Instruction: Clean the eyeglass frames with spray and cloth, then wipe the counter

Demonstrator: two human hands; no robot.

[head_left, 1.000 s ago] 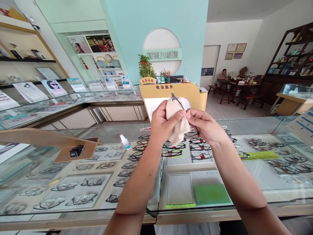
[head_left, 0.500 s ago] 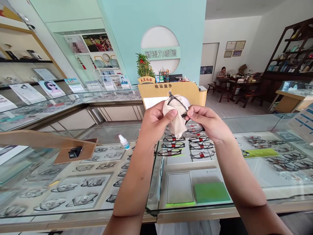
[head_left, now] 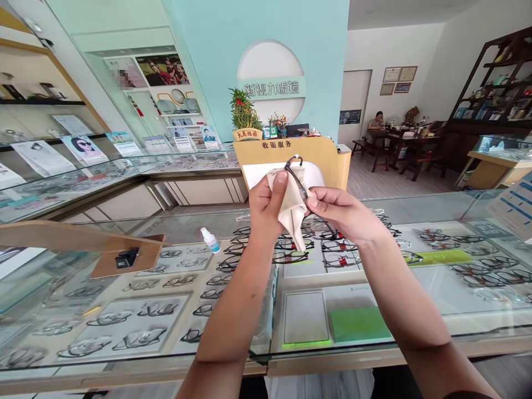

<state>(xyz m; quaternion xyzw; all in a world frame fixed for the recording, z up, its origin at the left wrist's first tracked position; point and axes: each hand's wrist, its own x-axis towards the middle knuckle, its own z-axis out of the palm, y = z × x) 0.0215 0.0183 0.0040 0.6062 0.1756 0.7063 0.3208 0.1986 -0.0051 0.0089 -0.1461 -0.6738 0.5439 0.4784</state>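
Observation:
Above the glass counter, a beige cleaning cloth (head_left: pixel 294 206) is pinched in my left hand (head_left: pixel 268 202), its thumb pressed on top and a corner hanging down. The cloth wraps part of a pair of dark-framed eyeglasses (head_left: pixel 300 185), whose lenses are mostly covered. My right hand (head_left: pixel 334 209) grips the eyeglasses at their right side between thumb and fingers, and one temple points down below it. The other end of the frame sticks up past the cloth.
A glass display counter (head_left: pixel 233 360) with rows of eyeglasses inside lies below my arms. On it stand a small white spray bottle (head_left: pixel 210 240) and a wooden stand (head_left: pixel 128 257) at left. Behind are a yellow reception desk (head_left: pixel 291 152) and a seated person (head_left: pixel 377 123).
My left hand has rolled the cloth and eyeglasses to a different tilt, and the thumb has moved up. The cloth's corner hangs lower. My right hand has shifted slightly left and down.

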